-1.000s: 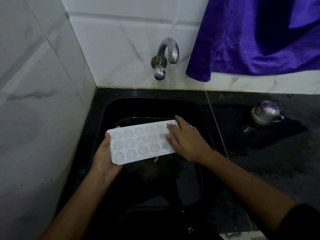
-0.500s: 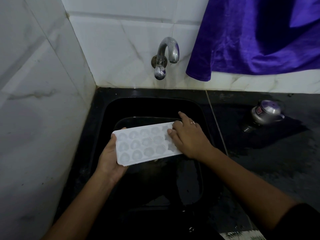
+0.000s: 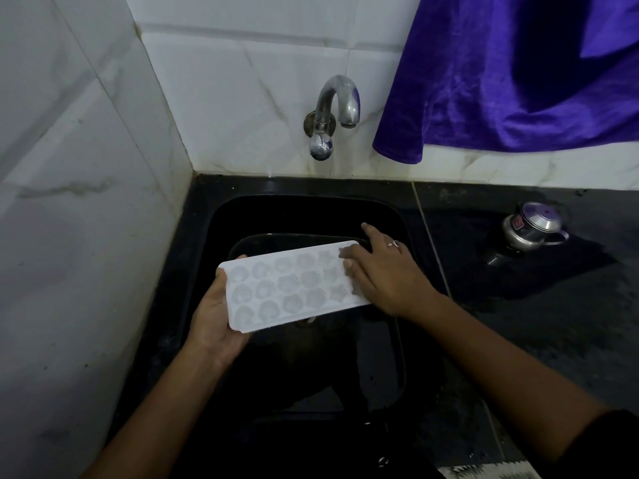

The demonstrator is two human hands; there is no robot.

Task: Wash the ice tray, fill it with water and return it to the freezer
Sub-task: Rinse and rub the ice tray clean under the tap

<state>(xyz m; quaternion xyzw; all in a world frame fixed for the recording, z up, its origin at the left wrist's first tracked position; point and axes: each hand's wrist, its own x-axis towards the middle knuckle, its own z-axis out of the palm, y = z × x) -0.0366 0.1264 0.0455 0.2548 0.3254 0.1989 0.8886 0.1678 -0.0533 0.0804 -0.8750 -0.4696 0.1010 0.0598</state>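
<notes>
Head view: a person holds a white ice tray (image 3: 294,285) over a black sink (image 3: 397,216), below and in front of a wall tap (image 3: 333,108) from which no water can be seen running. The left hand (image 3: 212,319) cups the tray's near-left short end from below, its grip wrapped round the edge with the thumb on top. This appears meant to carry the weight and keep the tray over the basin so that drips fall inside. The right hand (image 3: 383,274), a ring on one finger, lies flat across the cells at the opposite end. Its grip is wide and clasps nothing, the fingers straight on the plastic, a posture that suggests rubbing the moulds clean. The tray sits askew, its right end farther from the camera. Whether the cells hold ice, water or only a frosted sheen cannot be told. A purple cloth (image 3: 518,81) hangs against the tiled wall (image 3: 242,98) at upper right. A small metal pot (image 3: 532,226) stands well apart on the dark surface (image 3: 553,323) beside the sink. Washing looks under way; filling and the freezer are not yet done.
</notes>
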